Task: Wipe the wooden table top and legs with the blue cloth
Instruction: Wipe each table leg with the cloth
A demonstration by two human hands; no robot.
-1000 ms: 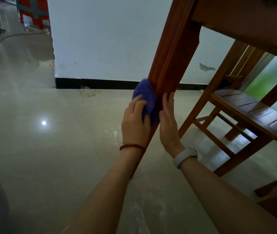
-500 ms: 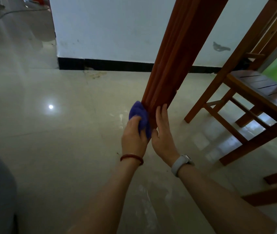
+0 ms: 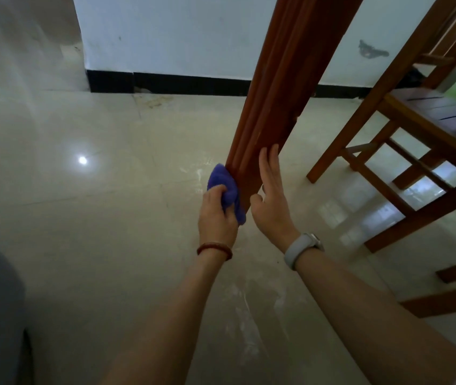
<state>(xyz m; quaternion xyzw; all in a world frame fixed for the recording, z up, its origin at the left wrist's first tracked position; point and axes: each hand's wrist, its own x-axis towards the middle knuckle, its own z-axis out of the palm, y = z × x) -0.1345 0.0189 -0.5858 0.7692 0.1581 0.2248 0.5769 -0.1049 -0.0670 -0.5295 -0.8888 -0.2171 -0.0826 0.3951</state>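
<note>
My left hand (image 3: 217,215) clenches the blue cloth (image 3: 225,187) against the left side of the table leg (image 3: 271,107), near its foot; my right hand (image 3: 272,201), open, steadies the leg's other side; I should press firmly down the grooves

Reddish varnished wood on table leg (image 3: 274,107), grooved, satin sheen; soft fuzzy blue cloth (image 3: 225,187), matt; glossy polished tile floor (image 3: 96,218) with whitish smears; slatted brown wooden chair (image 3: 416,140), semi-gloss; matt painted wall (image 3: 179,31), scuffed; beaded bracelet (image 3: 215,249); smooth pale watch strap (image 3: 299,247).
</note>
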